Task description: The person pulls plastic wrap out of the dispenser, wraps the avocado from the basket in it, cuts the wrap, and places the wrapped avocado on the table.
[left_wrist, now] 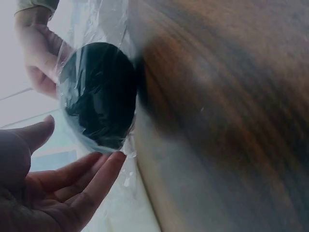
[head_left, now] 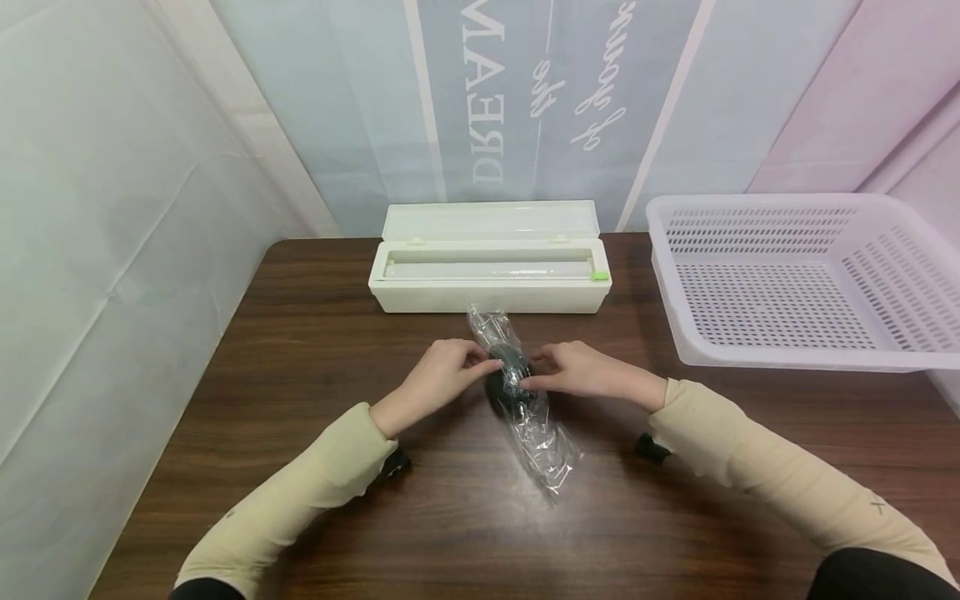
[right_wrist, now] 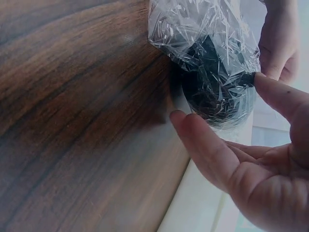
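Observation:
A rounded dark green object, smooth and glossy, lies on the table inside crinkled clear plastic wrap. Loose ends of the film stick out beyond it, toward the white box and toward the person. My left hand is at its left side; in the left wrist view the fingertips touch its underside while the thumb stands off. From the right, my right hand holds the wrapped object, thumb on the film and fingers around the lower side.
Behind the hands stands a white cling film dispenser, lid raised, a roll inside and a green slider on its front edge. At the back right sits a white perforated basket. The wooden table meets a printed cloth backdrop.

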### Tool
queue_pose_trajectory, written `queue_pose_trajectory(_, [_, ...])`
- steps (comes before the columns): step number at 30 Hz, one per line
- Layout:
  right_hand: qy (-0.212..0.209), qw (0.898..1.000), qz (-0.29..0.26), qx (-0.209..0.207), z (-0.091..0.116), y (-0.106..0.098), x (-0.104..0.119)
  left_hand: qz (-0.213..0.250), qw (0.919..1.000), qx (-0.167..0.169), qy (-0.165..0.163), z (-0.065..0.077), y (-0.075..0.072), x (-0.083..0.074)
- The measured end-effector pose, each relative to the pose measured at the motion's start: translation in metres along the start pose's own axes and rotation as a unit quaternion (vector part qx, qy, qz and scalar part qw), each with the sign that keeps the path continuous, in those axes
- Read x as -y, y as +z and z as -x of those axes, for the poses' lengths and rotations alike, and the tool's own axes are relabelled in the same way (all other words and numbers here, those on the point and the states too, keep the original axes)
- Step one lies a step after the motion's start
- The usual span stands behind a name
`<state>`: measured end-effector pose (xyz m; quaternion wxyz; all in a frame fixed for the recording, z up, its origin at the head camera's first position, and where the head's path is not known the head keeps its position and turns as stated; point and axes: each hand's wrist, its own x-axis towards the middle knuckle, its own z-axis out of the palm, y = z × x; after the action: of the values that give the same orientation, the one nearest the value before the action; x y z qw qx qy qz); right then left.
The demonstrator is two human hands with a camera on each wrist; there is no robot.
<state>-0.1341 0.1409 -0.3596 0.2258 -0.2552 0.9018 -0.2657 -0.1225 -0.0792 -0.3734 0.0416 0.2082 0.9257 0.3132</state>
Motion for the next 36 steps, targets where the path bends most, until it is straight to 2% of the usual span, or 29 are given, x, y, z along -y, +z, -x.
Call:
queue_pose_trajectory(3, [-0.010, 1.000, -0.016, 0.003, -0.001, 0.001, -0.001, 0.000, 0.9998, 0.017, -0.012, -0.001, 0.004, 0.001])
queue_pose_trajectory(8, [-0.023, 0.999, -0.041, 0.000, -0.001, 0.003, -0.002, 0.026, 0.9992, 0.031, -0.008, -0.004, 0.009, 0.001])
queue_pose_trajectory(13, [0.004, 0.998, -0.058, -0.006, 0.002, 0.003, -0.001, 0.072, 0.9956, 0.056, -0.023, -0.007, 0.009, -0.002])
queue_pose_trajectory(16, [0.020, 0.998, -0.062, -0.007, 0.004, 0.003, -0.001, 0.099, 0.9915, 0.075, -0.041, -0.010, 0.009, -0.003])
queue_pose_trajectory(22, [0.030, 0.996, -0.081, -0.003, 0.006, 0.002, -0.004, 0.109, 0.9851, 0.103, -0.085, -0.013, 0.008, -0.006])
queue_pose_trajectory(27, [0.045, 0.995, -0.086, -0.031, 0.000, 0.000, -0.006, 0.128, 0.9781, 0.114, -0.118, -0.015, 0.006, -0.005])
queue_pose_trajectory(31, [0.072, 0.982, -0.169, -0.038, -0.011, -0.001, -0.009, 0.110, 0.9808, 0.107, -0.120, -0.017, 0.005, -0.003])
queue_pose_trajectory(34, [0.082, 0.961, -0.261, -0.038, -0.020, -0.003, -0.011, 0.100, 0.9819, 0.103, -0.124, -0.019, 0.005, -0.001])
queue_pose_trajectory(36, [0.081, 0.949, -0.303, -0.038, -0.026, -0.004, -0.013, 0.101, 0.9809, 0.103, -0.130, -0.020, 0.005, 0.000])
